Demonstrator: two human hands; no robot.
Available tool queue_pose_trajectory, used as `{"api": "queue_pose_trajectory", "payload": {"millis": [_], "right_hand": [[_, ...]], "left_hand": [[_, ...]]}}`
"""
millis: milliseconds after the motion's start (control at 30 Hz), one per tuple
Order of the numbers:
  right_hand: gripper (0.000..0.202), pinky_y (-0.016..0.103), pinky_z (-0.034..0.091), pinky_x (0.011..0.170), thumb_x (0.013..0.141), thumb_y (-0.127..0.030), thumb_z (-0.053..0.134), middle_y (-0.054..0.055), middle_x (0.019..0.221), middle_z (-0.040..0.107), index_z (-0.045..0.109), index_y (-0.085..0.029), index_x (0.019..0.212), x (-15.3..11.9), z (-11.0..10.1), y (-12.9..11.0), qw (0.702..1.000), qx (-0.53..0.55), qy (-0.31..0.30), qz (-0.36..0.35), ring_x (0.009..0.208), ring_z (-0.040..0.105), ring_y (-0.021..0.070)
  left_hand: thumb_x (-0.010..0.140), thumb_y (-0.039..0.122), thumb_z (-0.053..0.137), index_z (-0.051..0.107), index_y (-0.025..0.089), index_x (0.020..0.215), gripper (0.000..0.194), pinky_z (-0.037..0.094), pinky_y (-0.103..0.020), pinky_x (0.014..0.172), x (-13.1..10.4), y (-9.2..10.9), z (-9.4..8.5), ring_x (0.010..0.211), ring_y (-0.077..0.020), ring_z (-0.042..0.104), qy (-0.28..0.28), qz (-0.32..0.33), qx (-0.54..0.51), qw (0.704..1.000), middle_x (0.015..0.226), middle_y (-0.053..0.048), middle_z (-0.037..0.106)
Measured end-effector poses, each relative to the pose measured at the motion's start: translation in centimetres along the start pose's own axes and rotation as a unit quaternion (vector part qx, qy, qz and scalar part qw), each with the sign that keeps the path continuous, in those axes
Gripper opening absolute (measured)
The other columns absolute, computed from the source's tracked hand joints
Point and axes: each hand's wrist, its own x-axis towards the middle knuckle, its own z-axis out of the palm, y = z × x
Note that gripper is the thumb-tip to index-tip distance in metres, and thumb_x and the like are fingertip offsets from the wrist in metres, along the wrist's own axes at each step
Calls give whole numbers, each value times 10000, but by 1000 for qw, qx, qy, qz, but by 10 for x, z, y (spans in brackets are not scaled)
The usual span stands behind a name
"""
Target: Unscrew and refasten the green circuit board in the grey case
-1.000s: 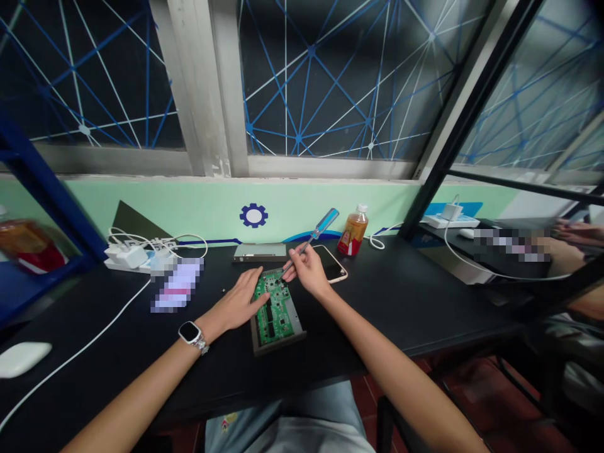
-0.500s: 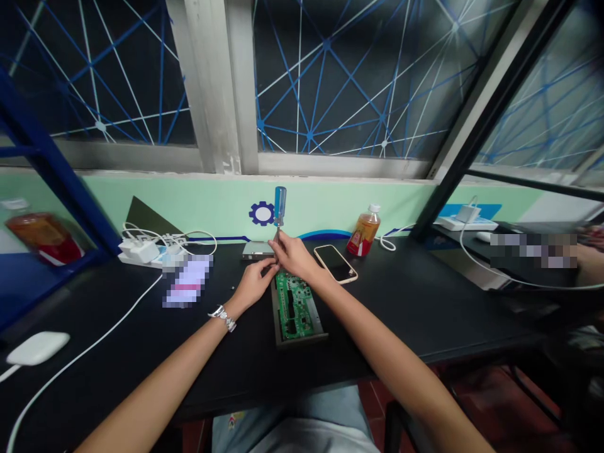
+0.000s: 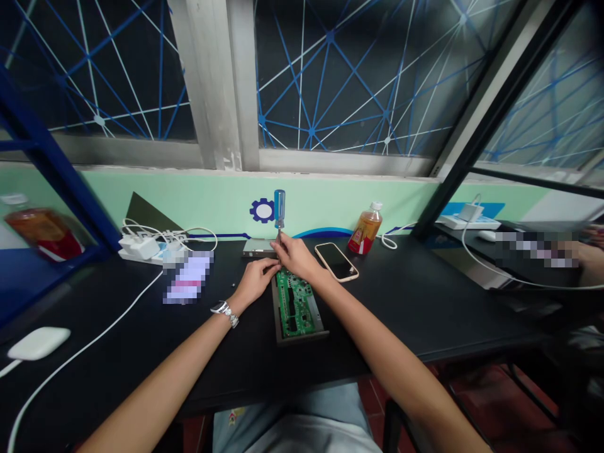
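Note:
My right hand [image 3: 294, 253] is closed round the shaft of a screwdriver [image 3: 280, 206] with a clear blue handle. The screwdriver stands nearly upright, and its tip is hidden behind my fingers. Beneath lies a green circuit board [image 3: 295, 305] in a grey metal tray [image 3: 302, 340], its far end covered by my hands. My left hand [image 3: 258, 279] has thumb and fingertips pinched together by the board's far left corner, close to the screwdriver's lower end. What those fingers grip, if anything, is hidden. A flat silver metal part [image 3: 257, 248] lies just behind my hands.
Right of my hands are a cream-edged phone [image 3: 336, 261] and a drink bottle [image 3: 365, 229]. A power strip [image 3: 151, 251] with white plugs and cables, a blurred-out phone-like item [image 3: 189, 277] and a white charger [image 3: 39, 343] lie left on the black desk [image 3: 415, 308]. Another person's hand shows far right.
The camera view has shifted slightly. Both hands keep nearly the same place, the screwdriver still upright in my right hand; the board and tray stay put.

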Motion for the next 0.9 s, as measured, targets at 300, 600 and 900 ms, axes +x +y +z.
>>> {"api": "queue_pose_trajectory", "payload": {"millis": [300,600,900], "right_hand": [[193,230,374,608,997,-331,449,7,690,614,535,-193,893,2,-4,-3,1000,22,-7,1,616,577,155],[165,235,399,644,993,-302,445,5,696,624,547,-188,929,3,-5,-1,998,35,-45,-2,640,599,158],[263,242,389,622,936,-461,525,-3,741,626,528,-208,1007,1,-9,-11,999,20,4,40,637,579,148]], "left_hand": [[921,350,574,764,188,1034,275,523,-363,866,0,6,-1,956,-265,709,18,-11,14,1000,1053,-75,768],[908,339,587,773,189,996,255,527,-357,858,0,1,0,917,-254,716,19,-18,11,1000,1023,-71,775],[906,333,588,766,181,991,249,524,-334,833,-3,7,0,890,-242,712,28,-19,32,999,1003,-68,776]]}}
